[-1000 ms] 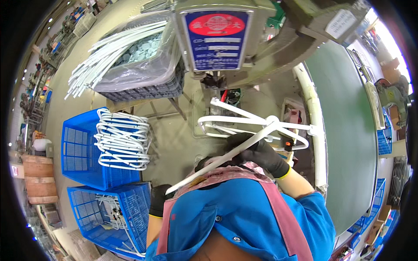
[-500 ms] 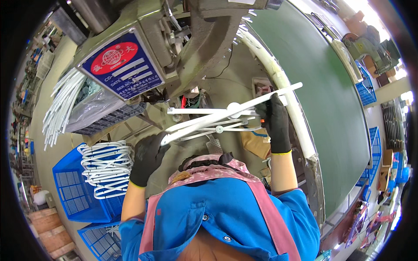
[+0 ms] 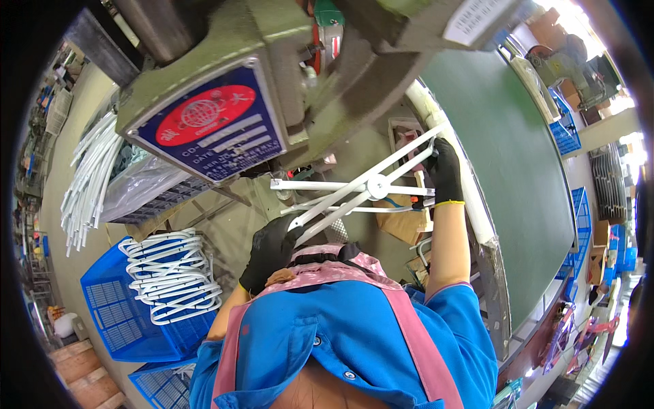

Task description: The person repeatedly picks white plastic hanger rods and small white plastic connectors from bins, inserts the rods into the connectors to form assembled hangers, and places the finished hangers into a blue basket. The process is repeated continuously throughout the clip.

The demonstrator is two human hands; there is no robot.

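Note:
Both hands wear black gloves and hold a white tubular frame (image 3: 377,186), its slim tubes crossing at a round white hub. My left hand (image 3: 269,251) is closed round the near left tube ends, close to my pink apron. My right hand (image 3: 446,168) grips the far right ends beside the green table edge, its fingers partly hidden behind the tubes. Another white tube runs sideways through the hub, its left end free and its right end just below my right hand. Further thin white tubes show under it.
A green-grey machine head (image 3: 204,129) with a blue plate looms at the upper left. Blue crate (image 3: 112,334) at the left holds stacked white frames (image 3: 170,273). Behind it lies a bundle of white rods (image 3: 88,180). A green tabletop (image 3: 504,157) with a padded edge stands at the right.
The frame has turned, so its paired tubes now show spread apart and its hub faces up. My left hand has moved right and nearer my body. The machine head appears larger.

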